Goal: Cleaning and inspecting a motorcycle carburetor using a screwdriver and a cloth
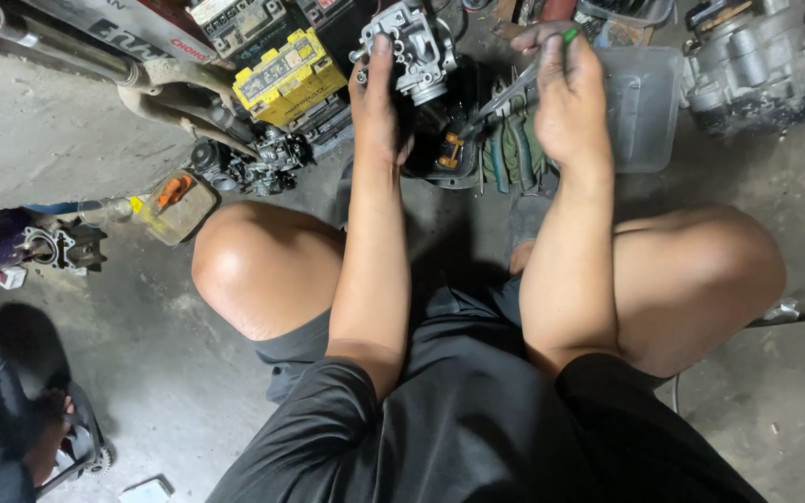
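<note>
Two hands up, head view. My left hand (pixel 379 102) wraps its fingers around a grey cast-metal carburetor (pixel 412 47), held above the concrete floor (pixel 58 140), its lumpy body tilted up and away from me. My right hand (pixel 566 98) pinches a green-handled screwdriver (pixel 514 86), thumb and fingers pressed together; the thin shaft runs diagonally down-left toward the carburetor. A yellow boxy battery (pixel 286 76) with a dark label sits left. A clear plastic tub (pixel 645 107) sits right.
</note>
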